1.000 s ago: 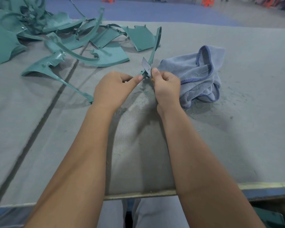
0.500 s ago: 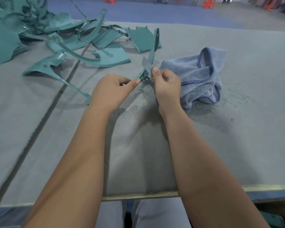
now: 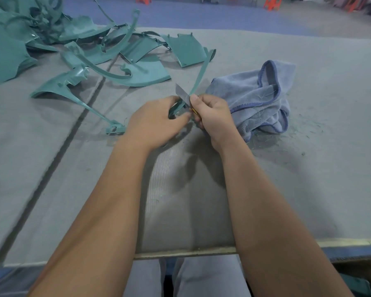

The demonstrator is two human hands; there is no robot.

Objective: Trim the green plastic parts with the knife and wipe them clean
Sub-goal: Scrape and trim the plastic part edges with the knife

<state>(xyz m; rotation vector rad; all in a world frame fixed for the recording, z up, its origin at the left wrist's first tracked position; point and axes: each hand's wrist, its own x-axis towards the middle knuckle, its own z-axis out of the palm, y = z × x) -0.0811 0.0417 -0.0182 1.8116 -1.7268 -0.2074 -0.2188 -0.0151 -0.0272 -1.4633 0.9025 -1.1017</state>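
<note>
My left hand (image 3: 156,123) grips the near end of a long, thin green plastic strip (image 3: 201,73) that rises away toward the far side of the table. My right hand (image 3: 212,114) holds a utility knife (image 3: 183,93) with a yellow handle, thumb pressed by the blade. The grey blade lies against the strip just above my left fingers. A crumpled blue cloth (image 3: 259,97) lies on the table right beside my right hand.
A heap of green plastic parts (image 3: 77,43) covers the far left of the grey felt table (image 3: 308,168). One curved green part (image 3: 73,91) lies left of my left hand. Fine green shavings (image 3: 304,133) are scattered near the cloth. Orange stools stand on the floor beyond.
The strip's near end has slid deeper into my left hand, whose fingers have curled round it. The blade sits slightly higher along the strip.
</note>
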